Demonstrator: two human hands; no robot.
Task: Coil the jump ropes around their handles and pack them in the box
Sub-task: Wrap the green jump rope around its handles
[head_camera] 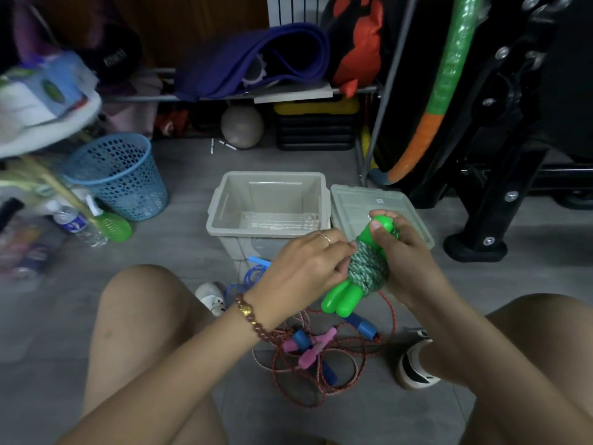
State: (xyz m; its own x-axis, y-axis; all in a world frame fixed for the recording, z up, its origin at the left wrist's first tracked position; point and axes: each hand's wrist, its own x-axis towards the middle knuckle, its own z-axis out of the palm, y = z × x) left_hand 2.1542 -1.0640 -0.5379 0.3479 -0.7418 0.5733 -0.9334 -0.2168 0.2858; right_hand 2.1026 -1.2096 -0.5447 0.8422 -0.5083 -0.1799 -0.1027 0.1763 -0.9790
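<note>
A green jump rope (pixel 365 271) has its speckled cord wound around its two green handles. My right hand (pixel 404 252) grips the upper end of the handles, thumb on top. My left hand (pixel 308 264) pinches the cord at the coil's left side. An open beige box (pixel 268 203) stands on the floor just beyond my hands, nothing inside. On the floor between my knees lies a red rope (pixel 321 377) with pink and blue handles, loosely tangled. A blue rope (pixel 250 277) lies by the box's front.
The box's lid (pixel 356 203) lies to its right. A blue mesh bin (pixel 118 178) and a water bottle (pixel 80 226) stand at the left. A shelf rack with a purple mat (pixel 253 65) is behind. Black exercise gear (pixel 500 155) fills the right.
</note>
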